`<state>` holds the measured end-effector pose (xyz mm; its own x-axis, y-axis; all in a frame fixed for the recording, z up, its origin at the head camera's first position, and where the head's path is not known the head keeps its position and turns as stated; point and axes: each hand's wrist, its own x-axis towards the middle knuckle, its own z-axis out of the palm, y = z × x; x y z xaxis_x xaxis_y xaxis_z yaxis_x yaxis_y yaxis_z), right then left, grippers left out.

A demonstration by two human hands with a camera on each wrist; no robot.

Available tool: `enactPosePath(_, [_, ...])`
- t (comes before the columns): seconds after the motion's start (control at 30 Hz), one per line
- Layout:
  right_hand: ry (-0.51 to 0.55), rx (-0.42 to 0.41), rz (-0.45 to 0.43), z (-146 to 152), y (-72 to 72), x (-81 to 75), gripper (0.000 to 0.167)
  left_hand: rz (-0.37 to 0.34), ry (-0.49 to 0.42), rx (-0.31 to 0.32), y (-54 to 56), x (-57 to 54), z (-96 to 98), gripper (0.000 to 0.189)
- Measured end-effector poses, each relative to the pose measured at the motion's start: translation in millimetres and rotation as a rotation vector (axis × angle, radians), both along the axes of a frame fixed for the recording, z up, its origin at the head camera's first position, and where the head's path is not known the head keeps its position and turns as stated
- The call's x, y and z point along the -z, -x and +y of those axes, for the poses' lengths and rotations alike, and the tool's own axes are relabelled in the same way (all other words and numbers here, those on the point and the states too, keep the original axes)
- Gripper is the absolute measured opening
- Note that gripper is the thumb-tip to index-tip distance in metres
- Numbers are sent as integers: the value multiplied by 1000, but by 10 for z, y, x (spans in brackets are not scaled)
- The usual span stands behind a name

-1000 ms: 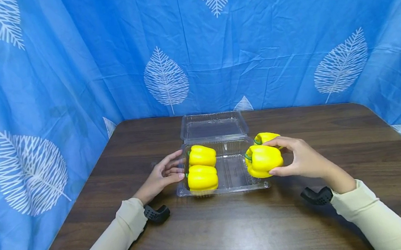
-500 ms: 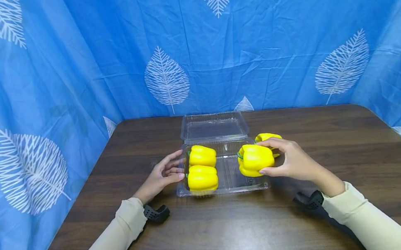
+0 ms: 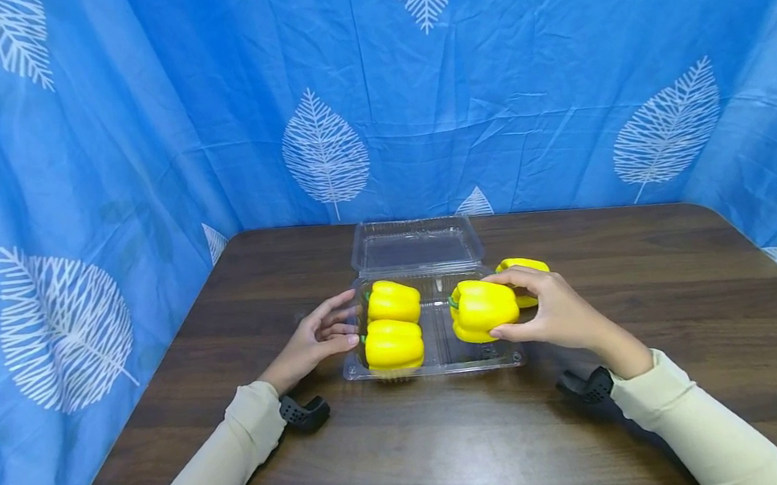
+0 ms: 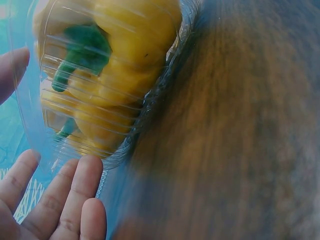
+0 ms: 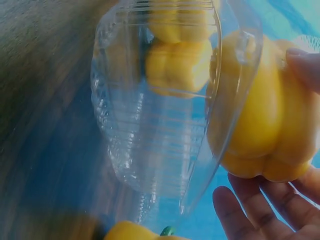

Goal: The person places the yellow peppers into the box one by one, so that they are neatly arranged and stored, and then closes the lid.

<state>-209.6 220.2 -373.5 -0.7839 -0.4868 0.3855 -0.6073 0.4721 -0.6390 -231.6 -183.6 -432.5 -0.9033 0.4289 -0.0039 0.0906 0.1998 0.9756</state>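
In the head view a clear plastic clamshell box (image 3: 440, 367) lies on the table with its lid (image 3: 416, 245) folded back. Two yellow bell peppers, a rear one (image 3: 393, 302) and a front one (image 3: 394, 344), fill its left side. My right hand (image 3: 549, 308) grips another yellow bell pepper (image 3: 485, 308) between thumb and fingers, over the box's right half. The right wrist view shows this pepper (image 5: 265, 110) above the box rim. My left hand (image 3: 313, 341) rests at the box's left wall, fingers relaxed; in the left wrist view its fingertips (image 4: 90, 167) are right at the plastic.
Behind my right hand, one more yellow bell pepper (image 3: 522, 265) sits on the table to the right of the box, partly hidden. The brown wooden table (image 3: 414, 450) ends at a blue curtain (image 3: 491, 133) with white leaf prints. Black wrist devices (image 3: 305, 414) sit under both wrists.
My right hand has carried its bell pepper leftward, from the box's right edge to over its right half. The left hand has stayed at the box's left wall.
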Motion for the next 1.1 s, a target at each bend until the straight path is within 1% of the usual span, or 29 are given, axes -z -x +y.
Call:
enactPosePath(0.17, [-8,-9,-12,-37,35,29,63,-1,-1,0,6,3,-10,80])
enactPosePath(0.33, [-10,-11,-60,-70,56,52,63,14,-8,10,7,13,-14,81])
enactPosePath(0.57, [13,-40,-129,-115,60,93,63,21,-11,16,5,25,-24,82])
enactPosePath(0.67, [13,-33,-151,-137,62,125,63,21,-15,18,3,20,-21,82])
enactPosePath(0.8, [6,-26,-147,-168,64,168,63,20,-15,20,6,21,-20,81])
enactPosePath(1.1, [13,-24,-98,-198,68,282,65,17,-17,16,4,23,-23,81])
